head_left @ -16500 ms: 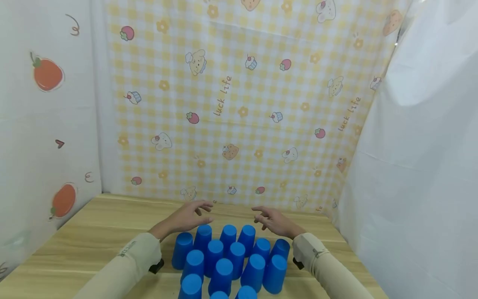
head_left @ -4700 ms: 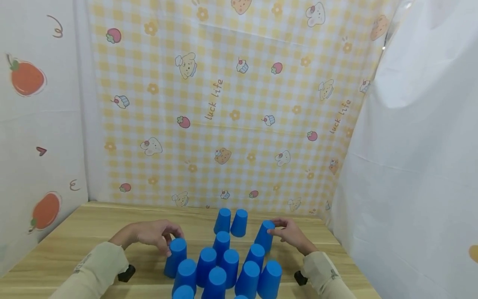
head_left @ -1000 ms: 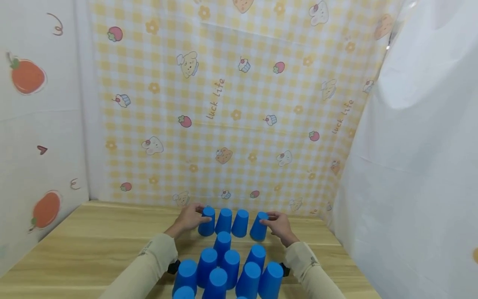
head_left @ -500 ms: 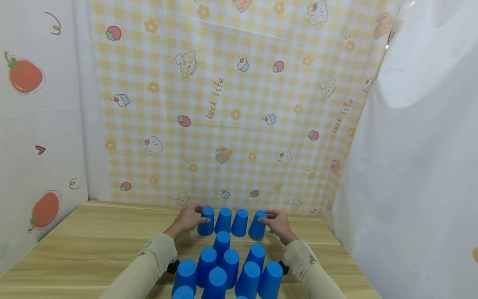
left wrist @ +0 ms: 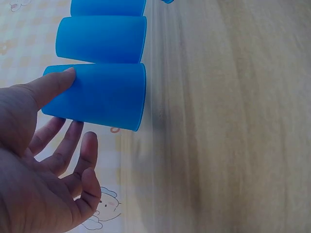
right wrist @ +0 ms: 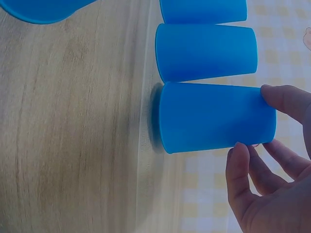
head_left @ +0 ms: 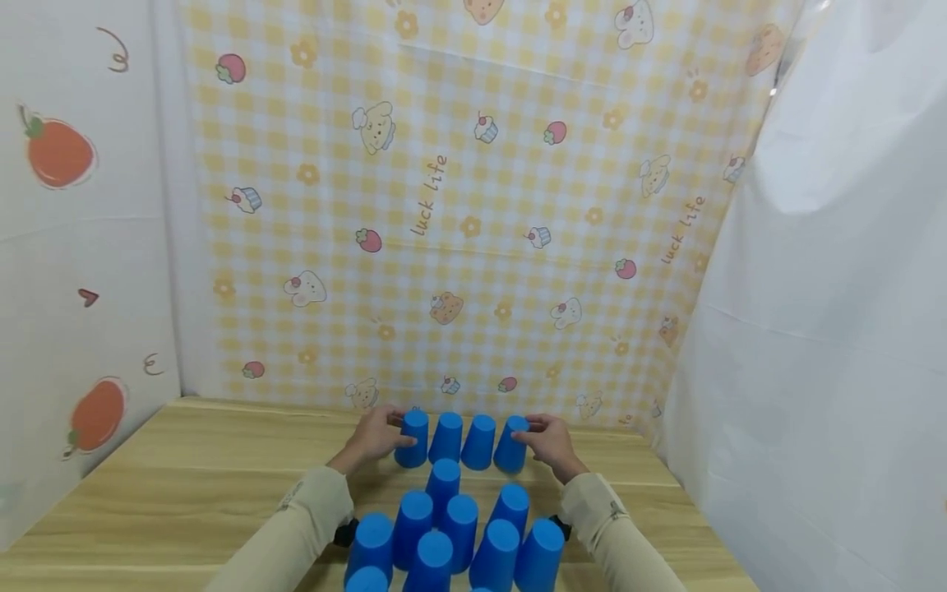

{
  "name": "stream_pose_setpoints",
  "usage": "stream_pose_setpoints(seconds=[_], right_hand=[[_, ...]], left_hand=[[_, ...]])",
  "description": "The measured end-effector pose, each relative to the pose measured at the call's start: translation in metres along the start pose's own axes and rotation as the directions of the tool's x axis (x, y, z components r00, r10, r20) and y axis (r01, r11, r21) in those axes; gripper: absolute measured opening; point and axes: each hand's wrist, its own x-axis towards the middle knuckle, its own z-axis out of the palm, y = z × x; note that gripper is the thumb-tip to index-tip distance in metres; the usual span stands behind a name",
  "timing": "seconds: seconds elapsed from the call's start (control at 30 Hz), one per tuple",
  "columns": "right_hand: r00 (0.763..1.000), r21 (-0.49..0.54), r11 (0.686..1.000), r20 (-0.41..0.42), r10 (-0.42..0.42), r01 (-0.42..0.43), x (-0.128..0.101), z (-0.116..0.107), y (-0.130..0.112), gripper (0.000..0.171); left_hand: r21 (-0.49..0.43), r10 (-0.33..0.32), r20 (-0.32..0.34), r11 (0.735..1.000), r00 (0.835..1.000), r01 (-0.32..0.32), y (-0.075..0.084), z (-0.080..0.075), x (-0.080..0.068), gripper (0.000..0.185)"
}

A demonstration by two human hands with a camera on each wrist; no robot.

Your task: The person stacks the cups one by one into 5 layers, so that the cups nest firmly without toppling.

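Upside-down blue plastic cups form a row at the far side of the table. My left hand holds the leftmost cup, thumb on its near side; in the left wrist view the thumb and two fingers pinch that cup near its narrow base. At the other end, my right hand grips the rightmost cup. The right wrist view has this cup between thumb and fingertips, its rim right at the neighbouring cup. Two more cups, one of them the middle cup, stand between the hands.
Nearer the body, several more upside-down blue cups stand loosely grouped, a single cup at their front. The wooden table ends at a checked yellow curtain, with a white curtain on the right.
Since 4.7 seconds ago, both hands have brought their cups to the ends of the back row. Over the last second the right cup has shifted slightly left towards its neighbour.
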Motion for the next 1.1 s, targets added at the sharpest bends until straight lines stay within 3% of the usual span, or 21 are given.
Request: stream_pose_setpoints(seconds=[0.43,1.1], right_hand=[[1.0,-0.01,1.0,-0.002,0.003,-0.003,0.003,0.001,-0.002,0.048],[1.0,-0.025,1.0,0.008,0.014,-0.014,0.002,0.003,0.002,0.049]], left_hand=[[0.008,-0.022,0.006,1.0,1.0,0.022,-0.002,-0.001,0.0,0.041],[0.044,-0.095,0.006,0.995,0.995,0.095,-0.005,-0.012,-0.015,0.062]])
